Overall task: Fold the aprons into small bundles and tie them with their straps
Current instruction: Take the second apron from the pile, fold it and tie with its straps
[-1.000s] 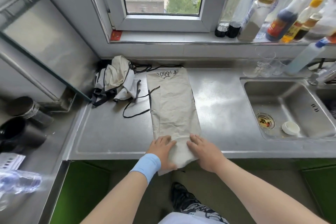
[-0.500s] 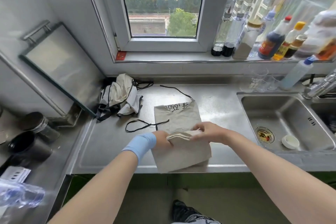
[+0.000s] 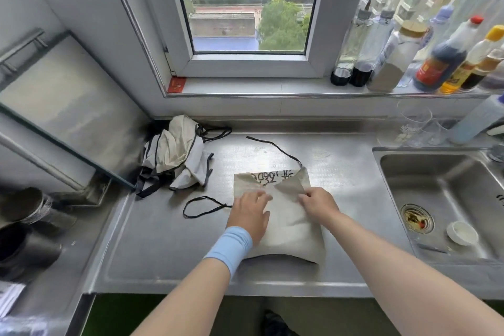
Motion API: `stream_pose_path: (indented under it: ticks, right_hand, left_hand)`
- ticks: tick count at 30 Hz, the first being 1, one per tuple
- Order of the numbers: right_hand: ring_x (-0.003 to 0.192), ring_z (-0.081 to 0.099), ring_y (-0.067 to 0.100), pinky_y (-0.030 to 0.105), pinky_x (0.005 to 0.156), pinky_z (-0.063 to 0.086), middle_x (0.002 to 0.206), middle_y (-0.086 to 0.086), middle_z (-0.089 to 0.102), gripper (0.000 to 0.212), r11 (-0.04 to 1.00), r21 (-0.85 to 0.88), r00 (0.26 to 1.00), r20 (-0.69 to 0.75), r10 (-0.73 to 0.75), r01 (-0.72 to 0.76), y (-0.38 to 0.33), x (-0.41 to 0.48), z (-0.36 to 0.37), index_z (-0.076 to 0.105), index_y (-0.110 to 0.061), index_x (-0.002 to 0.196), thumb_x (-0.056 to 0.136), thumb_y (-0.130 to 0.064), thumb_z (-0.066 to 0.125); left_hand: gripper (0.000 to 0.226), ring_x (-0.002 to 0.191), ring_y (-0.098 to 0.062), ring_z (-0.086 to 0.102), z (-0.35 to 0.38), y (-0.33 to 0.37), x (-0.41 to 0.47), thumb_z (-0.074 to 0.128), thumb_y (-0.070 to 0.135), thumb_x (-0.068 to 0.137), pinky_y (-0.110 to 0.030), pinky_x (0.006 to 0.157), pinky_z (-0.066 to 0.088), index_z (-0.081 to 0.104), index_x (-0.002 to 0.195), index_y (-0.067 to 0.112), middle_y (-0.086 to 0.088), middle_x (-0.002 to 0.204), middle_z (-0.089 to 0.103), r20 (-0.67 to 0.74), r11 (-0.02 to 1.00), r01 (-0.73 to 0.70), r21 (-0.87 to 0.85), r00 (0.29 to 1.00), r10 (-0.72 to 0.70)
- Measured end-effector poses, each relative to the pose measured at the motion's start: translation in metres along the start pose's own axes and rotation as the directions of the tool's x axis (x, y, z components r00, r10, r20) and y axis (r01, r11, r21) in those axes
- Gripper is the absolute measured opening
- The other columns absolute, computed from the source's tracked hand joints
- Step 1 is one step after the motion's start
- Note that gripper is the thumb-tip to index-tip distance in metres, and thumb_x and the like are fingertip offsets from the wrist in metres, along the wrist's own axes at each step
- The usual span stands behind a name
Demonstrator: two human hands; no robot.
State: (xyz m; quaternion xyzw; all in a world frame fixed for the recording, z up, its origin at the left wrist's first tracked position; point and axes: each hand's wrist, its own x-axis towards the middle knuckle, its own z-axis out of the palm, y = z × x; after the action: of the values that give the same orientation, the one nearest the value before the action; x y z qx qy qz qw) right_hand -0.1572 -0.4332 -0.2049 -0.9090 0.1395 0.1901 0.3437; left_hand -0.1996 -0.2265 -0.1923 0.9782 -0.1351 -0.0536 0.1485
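Flattening the apron: your left hand spread on it, right hand pinching its edge.
That edge, raised before, now lies down.

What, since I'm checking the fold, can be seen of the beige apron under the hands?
The beige apron is woven-looking cloth, folded into a rectangle on the steel counter left of the sink. Its far edge shows black print. Thin black straps trail left and rearward. The left hand presses flat on it; the right hand pinches its folded-over edge.
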Motion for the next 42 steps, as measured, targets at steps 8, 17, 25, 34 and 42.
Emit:
stream_pose_path:
  ticks: [8, 17, 25, 34, 42]
  right_hand:
    - [0.101, 0.056, 0.032, 0.039, 0.081, 0.044, 0.110, 0.008, 0.061, 0.026, 0.998, -0.056, 0.979, -0.201, -0.022, 0.011, -0.001, 0.036, 0.023, 0.054, -0.014, 0.121, 0.096, -0.023, 0.049]
    - [0.150, 0.017, 0.026, 0.045, 0.120, 0.014, 0.163, 0.009, 0.019, 0.057, 0.748, -0.489, 0.882, 0.108, -0.459, 0.449, 0.030, 0.017, 0.064, 0.037, -0.022, 0.148, 0.094, -0.040, 0.039]
    - [0.152, 0.014, 0.024, 0.043, 0.122, 0.010, 0.163, 0.006, 0.020, 0.070, 0.688, -0.473, 0.827, 0.192, -0.529, 0.550, 0.037, -0.011, 0.056, 0.039, -0.022, 0.149, 0.091, -0.058, 0.025]
    - [0.153, -0.001, 0.023, 0.043, 0.120, -0.002, 0.166, 0.005, 0.002, 0.079, 0.520, -0.556, 0.758, 0.410, -0.507, 0.649, 0.062, -0.072, 0.060, 0.016, -0.029, 0.157, 0.090, -0.068, 0.030]
    - [0.150, -0.016, 0.029, 0.049, 0.117, -0.007, 0.163, 0.011, -0.012, 0.096, 0.477, -0.627, 0.776, 0.379, -0.504, 0.616, 0.089, -0.098, 0.084, 0.000, -0.025, 0.158, 0.079, -0.063, 0.040]
  left_hand:
    - [0.057, 0.149, -0.019, -0.007, 0.052, -0.019, 0.010, 0.021, 0.049, 0.100, -0.042, 0.119, -0.004, 0.009, 0.153, 0.031, 0.002, 0.162, -0.004, 0.379, 0.994, 0.068, 0.085, 0.921, -0.095]
    - [0.085, 0.144, -0.023, 0.016, 0.051, -0.027, 0.007, 0.009, 0.076, 0.076, -0.042, 0.115, 0.011, 0.028, 0.147, 0.035, 0.003, 0.159, 0.019, 0.321, 0.988, -0.083, 0.133, 0.946, 0.036]
    - [0.038, 0.100, -0.016, 0.064, 0.043, -0.044, -0.021, 0.074, 0.045, 0.069, -0.031, 0.079, 0.056, 0.070, 0.103, 0.028, 0.008, 0.111, 0.068, 0.261, 0.933, -0.359, -0.013, 0.900, 0.350]
    - [0.040, 0.080, -0.020, 0.056, 0.051, -0.021, -0.069, 0.076, 0.016, 0.054, -0.029, 0.053, 0.045, 0.057, 0.089, 0.022, 0.003, 0.098, 0.058, 0.287, 0.884, -0.444, 0.143, 0.874, 0.393]
    - [0.081, 0.148, -0.021, -0.013, 0.064, -0.017, -0.092, 0.039, -0.004, 0.091, -0.040, 0.120, -0.003, -0.003, 0.154, 0.023, -0.002, 0.161, -0.015, 0.476, 0.924, -0.326, 0.197, 0.856, 0.201]
